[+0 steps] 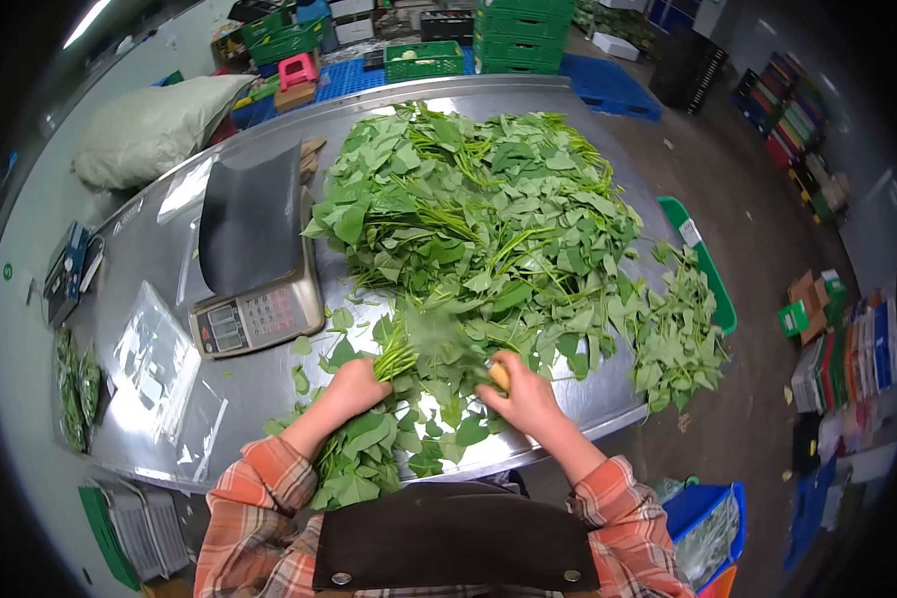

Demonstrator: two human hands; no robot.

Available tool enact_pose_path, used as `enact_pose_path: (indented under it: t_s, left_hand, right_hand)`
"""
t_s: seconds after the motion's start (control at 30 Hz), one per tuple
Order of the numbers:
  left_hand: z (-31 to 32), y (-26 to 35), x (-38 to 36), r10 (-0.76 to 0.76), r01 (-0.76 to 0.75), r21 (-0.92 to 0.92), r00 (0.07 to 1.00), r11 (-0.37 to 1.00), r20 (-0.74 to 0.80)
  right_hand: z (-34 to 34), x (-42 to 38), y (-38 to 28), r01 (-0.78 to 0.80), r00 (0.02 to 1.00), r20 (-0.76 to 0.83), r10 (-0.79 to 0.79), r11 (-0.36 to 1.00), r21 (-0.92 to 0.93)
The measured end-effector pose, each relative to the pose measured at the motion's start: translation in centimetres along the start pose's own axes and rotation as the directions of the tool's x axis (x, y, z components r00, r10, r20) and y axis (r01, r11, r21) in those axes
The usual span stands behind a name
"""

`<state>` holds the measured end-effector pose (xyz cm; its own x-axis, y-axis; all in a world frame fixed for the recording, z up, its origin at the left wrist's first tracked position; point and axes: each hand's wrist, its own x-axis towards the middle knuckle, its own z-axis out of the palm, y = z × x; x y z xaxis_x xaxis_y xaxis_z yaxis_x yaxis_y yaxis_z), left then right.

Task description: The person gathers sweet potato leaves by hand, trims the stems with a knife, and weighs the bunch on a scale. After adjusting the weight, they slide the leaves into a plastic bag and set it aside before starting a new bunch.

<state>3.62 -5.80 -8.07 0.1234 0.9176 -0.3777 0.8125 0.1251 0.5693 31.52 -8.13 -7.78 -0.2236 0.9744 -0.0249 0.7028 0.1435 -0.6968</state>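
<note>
My left hand [357, 387] is closed round a bunch of green stems [397, 357], whose leaves hang down toward the table's front edge. Between the fingers of my right hand [518, 391] is a small tool with a wooden-coloured handle [499, 376]; its working end is blurred and cannot be made out. Just beyond both hands lies a large heap of leafy greens [468, 199] on the metal table [159, 239]. Loose leaves are scattered between my hands.
A scale [254, 314] with a dark plate stands left of the heap. Clear plastic bags [154, 359] lie at the left. A green crate [703, 259] is by the right edge. A white sack [149, 130] and green crates [424, 62] are behind the table.
</note>
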Motion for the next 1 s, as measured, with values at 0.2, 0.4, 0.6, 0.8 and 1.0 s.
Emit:
enact_pose_path:
  t_s: [0.2, 0.4, 0.6, 0.8, 1.0]
  left_hand:
    - [0.2, 1.0, 0.1, 0.077, -0.09, 0.187, 0.994, 0.978, 0.074]
    - [-1.7, 0.4, -3.4, 0.346, -0.282, 0.372, 0.931, 0.884, -0.116]
    - [-7.4, -0.6, -5.2, 0.24, -0.319, -0.321, 0.935, 0.892, -0.262]
    - [-5.6, 2.9, -3.2, 0.301, -0.334, -0.522, 0.942, 0.785, -0.15]
    - [0.3, 7.9, -1.2, 0.405, -0.211, -0.743, 0.91, 0.635, 0.088]
  right_hand:
    - [3.5, -1.1, -3.1, 0.139, 0.976, -0.123, -0.177, 0.952, -0.271]
    - [5.2, -0.3, -1.2, 0.133, 0.97, -0.156, -0.184, 0.947, -0.293]
    - [3.2, -0.4, 2.6, -0.193, 0.981, -0.078, 0.177, 0.933, -0.303]
    - [8.4, -0.7, -7.7, 0.11, 0.992, -0.105, -0.072, 0.903, 0.415]
    - [11.2, -5.2, -12.1, 0.131, 0.873, -0.428, 0.233, 0.734, 0.667]
